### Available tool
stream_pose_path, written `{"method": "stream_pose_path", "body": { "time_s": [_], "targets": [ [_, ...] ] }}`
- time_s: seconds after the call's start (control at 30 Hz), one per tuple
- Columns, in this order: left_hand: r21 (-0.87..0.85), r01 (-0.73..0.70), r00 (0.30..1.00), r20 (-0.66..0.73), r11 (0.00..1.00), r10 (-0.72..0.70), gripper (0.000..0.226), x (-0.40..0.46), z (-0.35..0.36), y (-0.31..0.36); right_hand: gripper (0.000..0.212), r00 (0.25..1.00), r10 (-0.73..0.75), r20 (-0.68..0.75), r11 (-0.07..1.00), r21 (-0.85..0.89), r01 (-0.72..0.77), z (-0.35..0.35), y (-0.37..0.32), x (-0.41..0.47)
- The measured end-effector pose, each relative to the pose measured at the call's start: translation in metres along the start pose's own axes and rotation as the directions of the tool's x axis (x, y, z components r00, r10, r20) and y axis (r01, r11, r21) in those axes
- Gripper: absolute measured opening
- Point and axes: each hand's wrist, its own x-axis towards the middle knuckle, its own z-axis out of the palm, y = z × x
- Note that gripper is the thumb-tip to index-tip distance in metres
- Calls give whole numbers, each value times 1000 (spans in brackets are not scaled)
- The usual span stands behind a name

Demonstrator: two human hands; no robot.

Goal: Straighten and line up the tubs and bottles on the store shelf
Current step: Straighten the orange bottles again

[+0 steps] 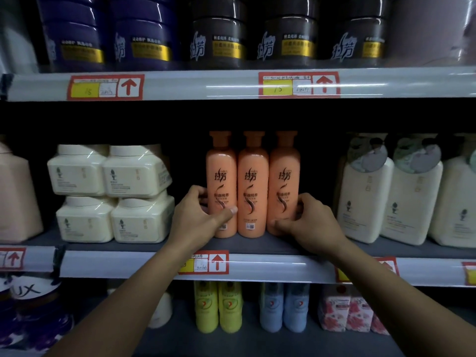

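Left hand (199,212) grips leftmost tall orange plastic bottle (221,186); right hand (304,219) grips rightmost orange bottle (284,186), near shelf front edge (257,246). Likely smooth, slippery, top-heavy: hold low.

Between the grips, three orange bottles (252,186) with darker caps; left of them cream tubs (110,194); right, cream bottles (386,199); red-yellow price tags (203,262) below.

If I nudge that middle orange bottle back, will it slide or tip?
The middle orange bottle is tall and narrow, so a high push would probably tip it. Its glossy plastic looks slippery. The neighbouring bottles, gripped by the left hand and right hand, may steady it.
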Motion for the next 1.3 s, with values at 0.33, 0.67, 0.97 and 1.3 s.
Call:
{"method": "stream_pose_path", "body": {
  "time_s": [0.33, 0.67, 0.97, 1.3],
  "targets": [
    [33, -9, 1000, -10, 999, 9, 64, 0, 1, 0, 57, 1000, -2, -5, 1000, 3, 2, 2, 2, -4],
    [51, -24, 1000, -1, 998, 25, 62, -2, 4, 2, 61, 999, 26, -28, 1000, -8, -26, 2, 2, -7],
    [50, -46, 999, -21, 998, 47, 78, -4, 2, 4, 56, 1000, -3, 14, 993, -114, 5, -3, -2, -12],
    [151, -84, 994, -58, 985, 94, 79, -19, -1, 9, 58, 996, -90, -25, 970, -228, 82, -18, 8, -26]
  ]
}}
